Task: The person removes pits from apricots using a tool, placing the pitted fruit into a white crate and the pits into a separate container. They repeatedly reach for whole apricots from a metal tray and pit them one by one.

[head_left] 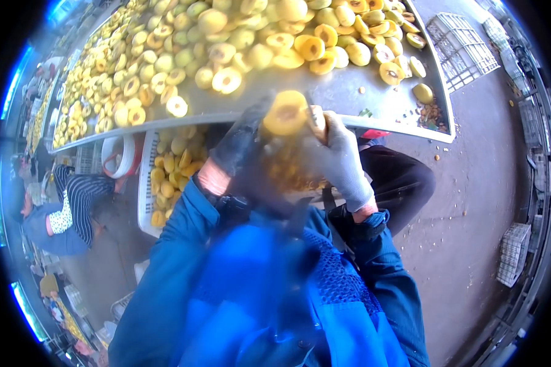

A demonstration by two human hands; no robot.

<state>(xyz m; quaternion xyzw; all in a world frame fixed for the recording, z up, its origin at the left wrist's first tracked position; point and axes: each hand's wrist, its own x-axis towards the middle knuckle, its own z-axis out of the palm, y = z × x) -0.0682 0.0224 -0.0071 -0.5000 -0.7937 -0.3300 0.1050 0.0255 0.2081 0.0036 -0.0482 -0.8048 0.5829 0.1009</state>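
A yellow peach half (286, 104) with a brownish pit hollow is held up at the near edge of the metal table (330, 95). My left hand (236, 142), in a dark glove, is closed on its left side. My right hand (344, 160), in a light grey glove, is closed around a short tan piece like a handle (317, 121), right beside the fruit. Its far end is hidden or blurred. Below the peach half, between my hands, lies a blurred yellowish mass (291, 162) that I cannot make out clearly.
Many whole and halved peaches (211, 21) cover the table's far and left parts. Scraps (431, 116) lie at its right corner. A white crate (145, 196) of peaches stands below left, near a white bucket (125, 156). Another person (73, 208) sits left. White crates (462, 49) stand right.
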